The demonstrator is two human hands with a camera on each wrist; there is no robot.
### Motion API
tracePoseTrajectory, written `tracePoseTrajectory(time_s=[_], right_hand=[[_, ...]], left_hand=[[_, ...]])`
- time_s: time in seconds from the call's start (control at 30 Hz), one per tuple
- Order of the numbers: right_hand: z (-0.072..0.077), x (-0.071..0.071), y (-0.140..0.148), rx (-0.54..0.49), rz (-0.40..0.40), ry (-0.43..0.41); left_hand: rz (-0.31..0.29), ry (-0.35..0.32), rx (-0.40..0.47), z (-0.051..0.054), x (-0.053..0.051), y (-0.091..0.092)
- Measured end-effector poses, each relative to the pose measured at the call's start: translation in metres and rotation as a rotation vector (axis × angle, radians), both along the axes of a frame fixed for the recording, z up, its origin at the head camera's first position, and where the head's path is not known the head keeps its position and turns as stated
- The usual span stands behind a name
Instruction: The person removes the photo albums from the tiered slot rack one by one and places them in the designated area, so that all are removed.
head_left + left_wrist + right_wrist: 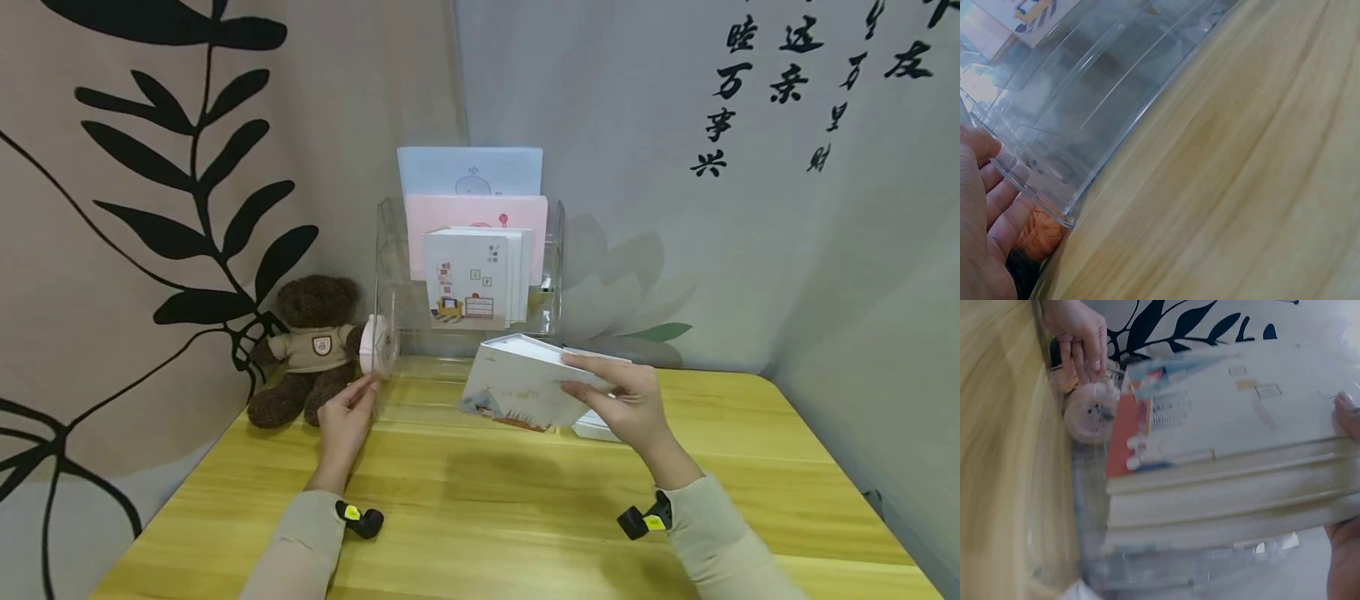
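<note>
My right hand [626,400] holds a small stack of white books [525,387], tilted above the table in front of a clear plastic rack [386,258]. In the right wrist view, the books [1235,419] show pale page edges and an illustrated cover. My left hand [348,425] pinches the rack's left front edge between thumb and fingers. The left wrist view shows those fingers [1007,219] beside the clear side panel. Standing in the rack are white books [468,279], a pink book [476,212] and a light blue one [468,171].
A brown teddy bear [315,350] sits left of the rack. Between them is a round pale object [1092,414] with a small face. An orange ball of yarn [1040,234] lies by the left hand. A white object [596,427] rests on the table below the right hand.
</note>
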State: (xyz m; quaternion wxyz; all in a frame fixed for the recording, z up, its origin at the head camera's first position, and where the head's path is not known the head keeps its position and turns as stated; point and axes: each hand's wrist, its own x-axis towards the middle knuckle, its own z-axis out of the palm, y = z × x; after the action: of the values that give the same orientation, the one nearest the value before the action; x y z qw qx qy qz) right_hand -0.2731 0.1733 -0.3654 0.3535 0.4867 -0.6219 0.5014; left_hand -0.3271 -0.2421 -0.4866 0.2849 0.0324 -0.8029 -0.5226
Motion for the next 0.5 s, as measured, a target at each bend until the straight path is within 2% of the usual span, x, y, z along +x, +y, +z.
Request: tracePoseTrajectory(time_s=[0.13, 0.2, 0.3, 0.37, 0.5], right_hand=[[-0.012, 0.011, 0.041, -0.033, 0.097, -0.098], [-0.016, 0.017, 0.063, -0.048, 0.085, -0.140], [-0.020, 0.024, 0.099, -0.073, 0.020, -0.226], [-0.020, 0.027, 0.124, -0.106, -0.061, -0.286], [-0.014, 0.030, 0.166, -0.148, -0.392, -0.336]], left_hand=[[-0.004, 0.006, 0.019, 0.002, -0.002, 0.002], [-0.006, 0.009, 0.027, 0.002, -0.003, 0.002], [0.008, 0.010, 0.018, 0.001, -0.003, 0.001], [0.015, 0.016, 0.011, 0.000, -0.003, 0.000], [0.020, 0.028, 0.008, -0.002, -0.001, -0.001]])
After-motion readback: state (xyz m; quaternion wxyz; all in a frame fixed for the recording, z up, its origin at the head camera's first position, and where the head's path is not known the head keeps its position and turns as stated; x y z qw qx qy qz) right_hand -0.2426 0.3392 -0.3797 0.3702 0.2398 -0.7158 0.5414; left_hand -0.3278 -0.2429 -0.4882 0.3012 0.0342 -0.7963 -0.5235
